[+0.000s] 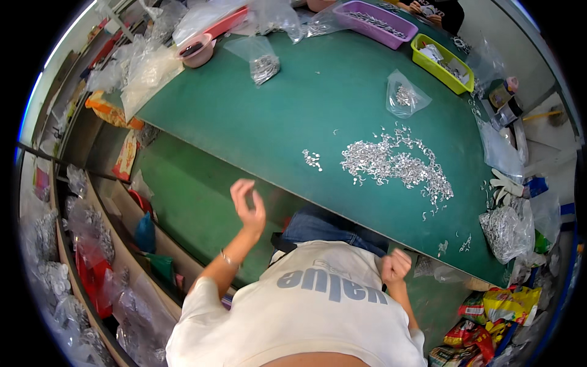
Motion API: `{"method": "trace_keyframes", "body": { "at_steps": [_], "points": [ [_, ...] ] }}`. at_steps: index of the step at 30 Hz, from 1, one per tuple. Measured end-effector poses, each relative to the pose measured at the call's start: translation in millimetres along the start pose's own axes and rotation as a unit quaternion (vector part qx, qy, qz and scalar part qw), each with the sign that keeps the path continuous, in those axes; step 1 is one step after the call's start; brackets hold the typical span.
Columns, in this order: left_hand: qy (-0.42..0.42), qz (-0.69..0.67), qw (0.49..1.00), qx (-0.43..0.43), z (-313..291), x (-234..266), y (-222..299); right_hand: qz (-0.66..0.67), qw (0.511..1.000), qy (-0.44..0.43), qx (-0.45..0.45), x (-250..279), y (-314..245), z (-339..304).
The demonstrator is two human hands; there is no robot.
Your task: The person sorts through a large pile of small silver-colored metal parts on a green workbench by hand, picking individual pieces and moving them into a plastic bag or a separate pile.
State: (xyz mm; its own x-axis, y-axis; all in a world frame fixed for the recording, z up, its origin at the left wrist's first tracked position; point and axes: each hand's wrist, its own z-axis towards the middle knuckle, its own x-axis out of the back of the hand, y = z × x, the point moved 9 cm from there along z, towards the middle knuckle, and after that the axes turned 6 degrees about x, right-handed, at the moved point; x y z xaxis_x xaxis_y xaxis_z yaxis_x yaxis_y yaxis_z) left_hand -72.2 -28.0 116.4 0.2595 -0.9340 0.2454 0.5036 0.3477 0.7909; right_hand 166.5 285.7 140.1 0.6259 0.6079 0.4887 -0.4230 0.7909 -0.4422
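My left hand [247,205] is raised off the table's front edge, over the floor. Its fingers are curved and apart from the thumb, and nothing shows between them. Close to my body, by the table's near edge, my right hand [396,266] is closed in a fist; whatever it may hold is hidden. On the green table [244,116] ahead of both hands lies a spread heap of small silvery metal hook-like pieces [391,160]. A smaller cluster of the pieces [312,159] lies left of the heap. Neither hand touches them.
Clear bags of metal pieces [265,68] [405,95] stand farther back. A purple basket [373,23], a lime-green basket [443,63] and a pink bowl [195,52] line the far side. Another person's hand [416,7] shows there. At right are a white glove [506,185] and a full bag [507,229].
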Motion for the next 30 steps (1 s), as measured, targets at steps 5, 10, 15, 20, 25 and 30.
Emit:
{"method": "trace_keyframes", "body": {
  "at_steps": [5,10,15,20,25,30],
  "points": [
    [-0.377,0.308,0.829,0.275,-195,5,-188,0.021,0.669,0.087,-0.738,20,161,-334],
    [-0.521,0.292,0.574,0.561,-300,67,-243,0.252,0.405,0.027,-0.878,-35,107,-522],
    [-0.453,0.206,0.518,0.696,-302,66,-212,0.22,0.337,0.057,-0.914,-22,81,-492],
    [-0.414,0.16,0.488,0.752,-284,74,-175,0.219,0.317,0.058,-0.921,-18,84,-463],
    [-0.419,0.081,0.501,0.753,-285,58,-198,0.241,0.343,0.072,-0.905,-44,107,-468],
    [-0.424,-0.007,0.536,0.73,-293,26,-237,0.288,0.392,0.056,-0.872,-82,153,-480]
  ]
}}
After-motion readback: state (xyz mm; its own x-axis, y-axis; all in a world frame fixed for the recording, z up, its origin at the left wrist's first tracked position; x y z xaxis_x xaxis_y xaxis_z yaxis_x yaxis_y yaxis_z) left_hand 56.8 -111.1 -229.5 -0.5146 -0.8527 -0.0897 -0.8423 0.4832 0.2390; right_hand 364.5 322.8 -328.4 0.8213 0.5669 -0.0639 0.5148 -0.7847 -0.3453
